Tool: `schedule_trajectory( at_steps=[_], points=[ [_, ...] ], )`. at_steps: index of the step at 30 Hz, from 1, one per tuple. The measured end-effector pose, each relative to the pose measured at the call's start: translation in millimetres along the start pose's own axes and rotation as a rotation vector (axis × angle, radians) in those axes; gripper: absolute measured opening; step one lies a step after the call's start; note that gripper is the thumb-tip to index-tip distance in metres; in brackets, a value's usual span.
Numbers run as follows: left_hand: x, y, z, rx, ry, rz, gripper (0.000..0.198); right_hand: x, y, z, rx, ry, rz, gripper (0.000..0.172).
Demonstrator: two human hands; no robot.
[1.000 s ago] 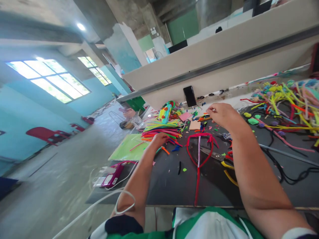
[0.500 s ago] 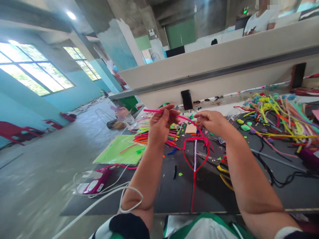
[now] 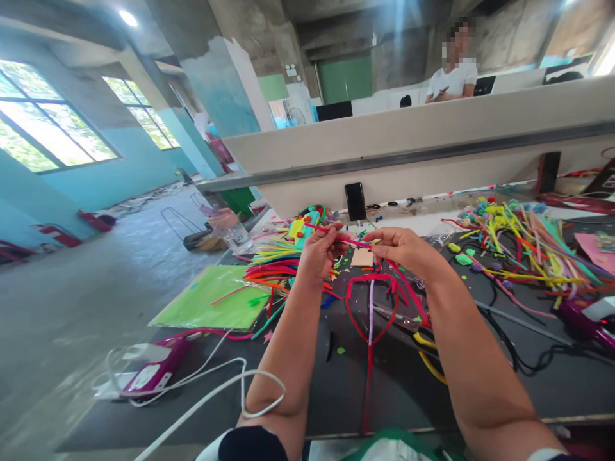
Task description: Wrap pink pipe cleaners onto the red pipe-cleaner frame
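Note:
A pink pipe cleaner (image 3: 353,242) is stretched between my hands above the table. My left hand (image 3: 319,253) pinches it, and one end sticks out to the left past the fingers. My right hand (image 3: 401,248) has thumb and fingers closed on the same pipe cleaner, whose other end hangs down toward the lower right. Just below lies a red pipe-cleaner shape (image 3: 350,310), pointed at the bottom, with a lilac strip (image 3: 371,307) up its middle and a long red stem (image 3: 368,390). Scissors with yellow-and-black handles (image 3: 430,365) lie under my right forearm.
Bundled coloured pipe cleaners (image 3: 269,272) and a green sheet (image 3: 211,301) lie left. A larger pile (image 3: 533,243) is at right. A phone (image 3: 355,202) leans against the partition (image 3: 307,189). A white cable (image 3: 202,394) loops over my left forearm. Beyond stands a person (image 3: 454,80).
My right hand has closed on the pink pipe cleaner, near which its fingers were apart before. The left hand's protruding end is shorter, and the hands are closer together. The view has shifted right.

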State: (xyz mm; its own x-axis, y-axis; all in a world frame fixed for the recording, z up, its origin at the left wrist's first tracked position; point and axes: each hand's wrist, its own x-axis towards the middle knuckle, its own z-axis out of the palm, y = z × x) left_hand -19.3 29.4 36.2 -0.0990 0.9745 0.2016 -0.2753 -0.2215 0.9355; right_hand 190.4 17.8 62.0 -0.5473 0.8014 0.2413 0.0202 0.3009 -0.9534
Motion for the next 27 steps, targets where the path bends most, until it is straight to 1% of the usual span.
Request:
schedule_trajectory(
  at_steps=[2,4,6,8,11,13,15,17,18,20,22,24,27],
  points=[
    [4,-2,-6.6,-0.011,0.035,-0.025,0.038,-1,1,-1,0.135,0.003,-0.014,0.027],
    [5,-2,-9.5,-0.023,0.032,-0.04,0.036,-2,2,-3,0.257,0.022,-0.045,0.022],
    [4,-3,-9.4,-0.021,-0.021,-0.054,0.036,-4,2,-5,0.332,0.05,-0.096,0.021],
    [3,-5,-7.3,0.006,-0.089,-0.056,0.037,-6,-1,-6,0.342,0.101,-0.144,0.024],
    [3,-19,-3.2,0.132,-0.159,-0.045,0.037,-6,-5,-5,0.269,0.233,-0.184,0.024],
    [4,-34,-1.6,0.305,-0.177,-0.08,0.032,-6,-6,-5,0.198,0.32,-0.199,0.022],
    [3,-50,-1.8,0.521,-0.178,-0.136,0.024,-5,-7,-4,0.139,0.369,-0.214,0.021],
    [1,-63,-4.7,0.688,-0.152,-0.123,0.019,-6,-7,-4,0.093,0.385,-0.228,0.021],
    [-1,-66,-7.2,0.724,-0.123,-0.099,0.02,-6,-7,-5,0.068,0.383,-0.227,0.021],
    [-5,-69,-13.9,0.697,-0.069,-0.066,0.027,-9,-8,-8,0.019,0.37,-0.212,0.023],
    [-9,-67,-20.8,0.664,-0.062,-0.076,0.03,-12,-8,-12,-0.023,0.348,-0.181,0.024],
    [-15,-67,-24.2,0.778,-0.117,-0.107,0.025,-14,-7,-19,-0.068,0.349,-0.148,0.025],
    [-26,-78,-16.4,1.164,-0.236,-0.138,0.022,-13,-3,-28,-0.206,0.408,-0.083,0.024]
  ],
)
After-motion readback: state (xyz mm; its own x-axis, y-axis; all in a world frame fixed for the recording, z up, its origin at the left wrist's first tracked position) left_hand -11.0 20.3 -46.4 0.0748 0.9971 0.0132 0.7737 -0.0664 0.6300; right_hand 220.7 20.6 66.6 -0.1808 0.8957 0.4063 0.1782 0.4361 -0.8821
